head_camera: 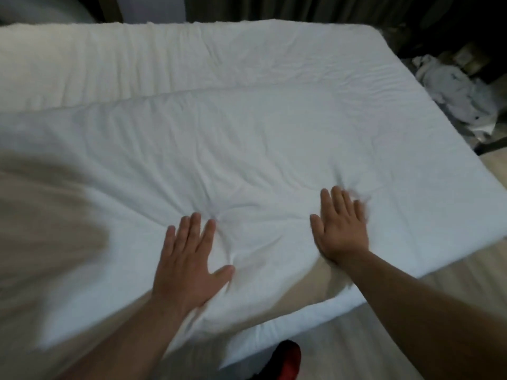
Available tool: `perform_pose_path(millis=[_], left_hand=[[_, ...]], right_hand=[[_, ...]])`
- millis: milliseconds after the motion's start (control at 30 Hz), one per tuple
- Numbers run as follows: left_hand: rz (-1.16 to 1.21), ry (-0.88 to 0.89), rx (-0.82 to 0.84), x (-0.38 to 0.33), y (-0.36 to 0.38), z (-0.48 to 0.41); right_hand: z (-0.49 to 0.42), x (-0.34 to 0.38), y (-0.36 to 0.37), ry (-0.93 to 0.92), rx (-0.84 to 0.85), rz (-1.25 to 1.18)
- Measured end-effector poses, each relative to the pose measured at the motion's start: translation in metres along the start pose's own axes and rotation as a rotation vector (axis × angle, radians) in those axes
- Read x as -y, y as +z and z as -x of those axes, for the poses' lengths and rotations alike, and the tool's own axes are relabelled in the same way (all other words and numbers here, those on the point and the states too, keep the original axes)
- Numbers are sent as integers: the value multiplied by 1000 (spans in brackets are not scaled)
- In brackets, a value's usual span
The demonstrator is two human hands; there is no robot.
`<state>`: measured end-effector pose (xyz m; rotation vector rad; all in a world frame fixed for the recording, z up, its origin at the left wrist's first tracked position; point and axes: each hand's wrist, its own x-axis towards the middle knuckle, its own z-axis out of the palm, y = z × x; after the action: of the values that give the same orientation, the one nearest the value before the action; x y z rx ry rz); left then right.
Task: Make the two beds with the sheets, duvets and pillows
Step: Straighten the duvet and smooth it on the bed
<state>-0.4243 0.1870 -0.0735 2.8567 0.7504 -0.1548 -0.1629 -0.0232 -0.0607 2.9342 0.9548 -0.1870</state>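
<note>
Now the left hand (189, 259) and right hand (341, 226) both lie palm down on the white duvet (247, 149), fingers straight and spread, gripping nothing. They rest apart near its wrinkled near edge. The duvet covers most of the bed (96, 58), leaving a cream strip bare along the far side. Crumpled linen (455, 97) lies beyond the bed's right corner.

Left hand (189, 259), right hand (341, 229): flat, fingers straight, arms extended forward.
</note>
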Motion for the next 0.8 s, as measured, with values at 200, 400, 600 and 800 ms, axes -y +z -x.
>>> perform_pose_path(millis=[200, 400, 600, 800], left_hand=[[-78, 1, -29, -26, 41, -29], [-40, 46, -184, -56, 37, -57], [-81, 225, -244, -134, 4, -179], [-204, 364, -364, -183, 22, -281]], right_hand=[[-21, -81, 51, 62, -35, -115], [-38, -98, 56, -10, -60, -233], [-75, -134, 22, -17, -105, -167], [-80, -157, 62, 191, -77, -328]])
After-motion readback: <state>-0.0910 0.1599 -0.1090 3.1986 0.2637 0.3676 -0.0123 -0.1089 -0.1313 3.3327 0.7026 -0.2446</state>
